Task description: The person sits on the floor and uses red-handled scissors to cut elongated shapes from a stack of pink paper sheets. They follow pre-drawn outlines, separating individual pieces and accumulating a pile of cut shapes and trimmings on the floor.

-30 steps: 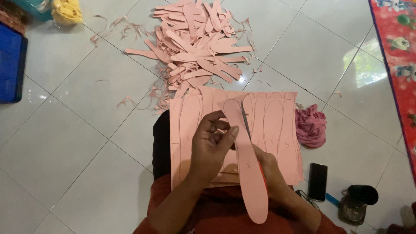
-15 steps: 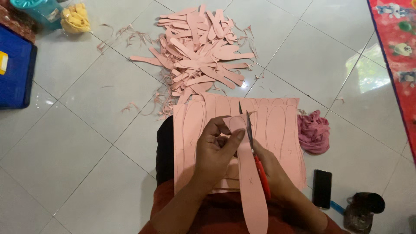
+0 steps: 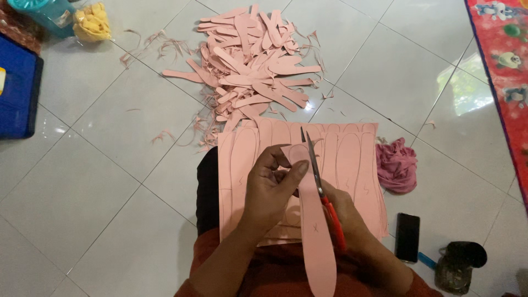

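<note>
My left hand [image 3: 270, 190] pinches the upper end of a long pink sole-shaped cut-out [image 3: 314, 236] that runs down toward my lap. In my right hand [image 3: 352, 220] are red-handled scissors [image 3: 319, 184], blades slightly apart along the cut-out's right edge near its rounded tip. Under both hands lies a stack of pink sheets [image 3: 346, 159] marked with drawn sole outlines, resting on my lap and the floor. A pile of finished pink cut-outs [image 3: 253, 71] lies farther out on the tiles.
Thin pink offcuts [image 3: 165, 49] are scattered left of the pile. A crumpled pink cloth [image 3: 396, 168], a black phone [image 3: 407, 237] and a dark jar [image 3: 459, 264] sit at right. A blue crate [image 3: 16, 93], teal container [image 3: 47, 11] and yellow bundle [image 3: 92, 23] are at left; a red patterned mat [image 3: 503, 71] lies far right.
The scissors have come up along the cut-out's right edge to its rounded tip. My left hand has turned the piece slightly. The view has tilted, bringing the pile lower in frame.
</note>
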{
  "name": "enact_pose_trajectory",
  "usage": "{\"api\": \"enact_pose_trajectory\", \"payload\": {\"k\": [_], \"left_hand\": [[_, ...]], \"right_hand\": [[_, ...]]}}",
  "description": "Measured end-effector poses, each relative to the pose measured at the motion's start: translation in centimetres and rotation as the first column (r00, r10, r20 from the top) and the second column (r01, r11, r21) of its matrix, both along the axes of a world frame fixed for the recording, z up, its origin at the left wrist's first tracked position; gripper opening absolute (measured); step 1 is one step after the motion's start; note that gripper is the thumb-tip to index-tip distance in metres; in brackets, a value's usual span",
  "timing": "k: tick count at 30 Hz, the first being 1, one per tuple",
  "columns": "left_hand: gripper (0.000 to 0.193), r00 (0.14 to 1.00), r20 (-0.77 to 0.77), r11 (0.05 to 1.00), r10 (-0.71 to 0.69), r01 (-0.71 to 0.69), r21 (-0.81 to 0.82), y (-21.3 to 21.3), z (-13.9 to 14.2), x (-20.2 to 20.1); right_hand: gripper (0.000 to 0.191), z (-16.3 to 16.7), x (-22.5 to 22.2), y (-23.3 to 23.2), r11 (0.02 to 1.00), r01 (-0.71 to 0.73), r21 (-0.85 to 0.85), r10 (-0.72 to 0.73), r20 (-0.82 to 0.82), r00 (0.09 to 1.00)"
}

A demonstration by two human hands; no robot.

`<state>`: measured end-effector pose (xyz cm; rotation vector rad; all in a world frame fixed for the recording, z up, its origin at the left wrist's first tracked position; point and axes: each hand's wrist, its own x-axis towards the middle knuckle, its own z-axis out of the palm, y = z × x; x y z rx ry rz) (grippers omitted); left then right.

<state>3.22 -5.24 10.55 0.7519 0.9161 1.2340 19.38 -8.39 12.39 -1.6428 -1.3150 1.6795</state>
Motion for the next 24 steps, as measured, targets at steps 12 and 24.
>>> {"api": "enact_pose_trajectory", "payload": {"k": [12, 24], "left_hand": [[0.02, 0.959, -0.187, 0.976, -0.212, 0.199, -0.088, 1.4, 1.0, -0.9], [0.019, 0.956, -0.175, 0.972, -0.235, 0.231, -0.043, 2.2, 1.6, -1.0]], "right_hand": [[0.05, -0.4, 0.9, 1.2, 0.947, -0.096, 0.305, 0.113, -0.038, 0.993], [0.045, 0.8, 0.0, 0.8, 0.966, -0.018, 0.258, 0.049, -0.114, 0.992]]}}
